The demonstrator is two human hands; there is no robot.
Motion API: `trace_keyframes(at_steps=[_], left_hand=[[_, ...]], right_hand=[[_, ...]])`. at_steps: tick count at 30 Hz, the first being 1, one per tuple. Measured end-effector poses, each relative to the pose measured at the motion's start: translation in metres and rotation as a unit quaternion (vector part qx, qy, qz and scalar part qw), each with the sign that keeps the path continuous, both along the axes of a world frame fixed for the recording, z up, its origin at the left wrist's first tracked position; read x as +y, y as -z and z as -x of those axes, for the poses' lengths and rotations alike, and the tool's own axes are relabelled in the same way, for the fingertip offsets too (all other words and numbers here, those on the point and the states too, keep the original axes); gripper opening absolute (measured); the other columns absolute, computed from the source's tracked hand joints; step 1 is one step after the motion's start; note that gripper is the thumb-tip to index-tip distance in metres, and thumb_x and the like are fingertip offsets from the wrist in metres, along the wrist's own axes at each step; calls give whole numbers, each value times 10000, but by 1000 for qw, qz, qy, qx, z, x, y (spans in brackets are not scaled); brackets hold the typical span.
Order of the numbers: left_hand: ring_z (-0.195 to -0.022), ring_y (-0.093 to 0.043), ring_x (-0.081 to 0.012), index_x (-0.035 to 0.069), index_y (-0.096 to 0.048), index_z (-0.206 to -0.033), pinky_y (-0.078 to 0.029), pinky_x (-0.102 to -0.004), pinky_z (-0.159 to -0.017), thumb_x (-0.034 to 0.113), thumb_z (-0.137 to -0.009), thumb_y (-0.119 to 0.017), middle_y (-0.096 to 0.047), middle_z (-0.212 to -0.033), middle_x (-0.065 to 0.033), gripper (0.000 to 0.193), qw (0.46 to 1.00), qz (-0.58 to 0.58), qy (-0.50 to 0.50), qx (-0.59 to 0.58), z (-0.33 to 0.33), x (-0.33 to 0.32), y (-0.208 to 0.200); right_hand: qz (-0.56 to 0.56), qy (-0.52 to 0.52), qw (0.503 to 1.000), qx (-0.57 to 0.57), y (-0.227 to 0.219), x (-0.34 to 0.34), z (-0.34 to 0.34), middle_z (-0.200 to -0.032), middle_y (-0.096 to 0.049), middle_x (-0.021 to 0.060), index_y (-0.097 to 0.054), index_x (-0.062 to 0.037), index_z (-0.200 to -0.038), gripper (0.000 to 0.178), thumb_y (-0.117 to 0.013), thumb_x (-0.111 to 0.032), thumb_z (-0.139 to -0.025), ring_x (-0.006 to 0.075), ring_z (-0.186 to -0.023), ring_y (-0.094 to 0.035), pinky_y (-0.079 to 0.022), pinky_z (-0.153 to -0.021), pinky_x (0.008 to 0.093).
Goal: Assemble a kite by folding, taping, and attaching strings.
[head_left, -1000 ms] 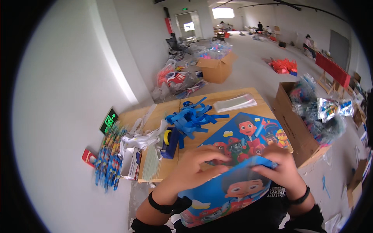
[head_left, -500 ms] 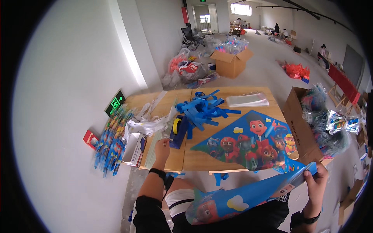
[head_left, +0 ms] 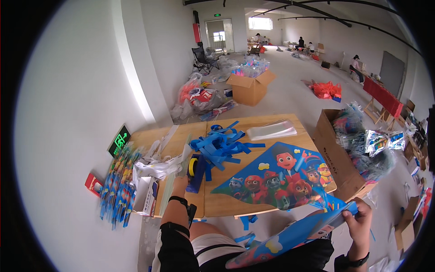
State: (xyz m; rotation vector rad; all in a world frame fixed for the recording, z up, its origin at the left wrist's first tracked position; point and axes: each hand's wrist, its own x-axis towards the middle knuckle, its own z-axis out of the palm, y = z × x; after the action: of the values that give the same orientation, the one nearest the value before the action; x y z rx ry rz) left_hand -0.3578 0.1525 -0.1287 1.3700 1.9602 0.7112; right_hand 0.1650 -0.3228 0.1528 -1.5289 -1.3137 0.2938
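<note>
My right hand [head_left: 361,222] pinches the edge of a folded blue kite sheet [head_left: 290,239], printed with cartoon figures, which hangs across my lap. Beside the blue tape dispenser [head_left: 195,180] with its yellow roll, my left hand [head_left: 180,184] is closed, fingertips together over some thin pale rods [head_left: 167,188]. Whatever it may hold is too small to make out. Spread flat on the table's right part lies another printed kite sheet [head_left: 276,179], its right corner over the table edge. Blue strips [head_left: 222,145] are heaped behind the dispenser.
Clear plastic sleeves [head_left: 272,130] lie at the table's [head_left: 226,209] far edge. White strips [head_left: 161,167], a small white box [head_left: 145,196] and a bundle of rolled kites [head_left: 118,186] crowd the left. At the right stands a carton [head_left: 337,154] of wrapped goods. Several people work far back.
My head view has shifted, so the table sits lower and further left. My left hand stays close by the dispenser; the right still grips the folded kite sheet, which has swung a little lower.
</note>
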Motion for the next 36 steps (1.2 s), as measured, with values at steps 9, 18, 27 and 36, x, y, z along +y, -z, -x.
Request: trace_keyframes(at_steps=[9, 18, 27, 36], left_hand=[[-846, -733, -207, 36, -785, -821, -529, -335, -776, 386, -948, -589, -766, -832, -99, 421, 998, -17, -2, -55, -17, -13, -35], [-820, -689, -213, -26, -778, -968, -515, -362, -775, 472, -839, -741, -747, -882, -114, 516, 998, -63, -11, -31, -21, -35, -74], [-783, -672, -215, -122, -720, -999, -511, -363, -695, 380, -827, -812, -720, -867, -139, 538, 992, 13, -8, -123, 12, -85, -42], [-745, -651, -159, -72, -739, -948, -499, -336, -656, 301, -884, -777, -708, -816, -106, 381, 994, -25, 58, -85, 15, -81, -14]], right_hand=[[-8, -1, 1000, -28, 0, 7, 1, -798, -546, 8, -571, -12, -837, 175, -728, -86, -859, 101, -749, -498, -397, -681, 256], [-26, 22, 999, 28, 9, 15, 4, -749, -573, 30, -613, 10, -809, 156, -757, -47, -788, 115, -714, -534, -407, -660, 265], [-29, 2, 999, 20, 7, 27, 5, -809, -623, 46, -627, 11, -842, 141, -747, -52, -805, 120, -741, -560, -428, -674, 260], [-16, -10, 999, 30, 6, 28, 9, -829, -645, 56, -641, 8, -852, 129, -752, -28, -797, 139, -758, -588, -449, -702, 272]])
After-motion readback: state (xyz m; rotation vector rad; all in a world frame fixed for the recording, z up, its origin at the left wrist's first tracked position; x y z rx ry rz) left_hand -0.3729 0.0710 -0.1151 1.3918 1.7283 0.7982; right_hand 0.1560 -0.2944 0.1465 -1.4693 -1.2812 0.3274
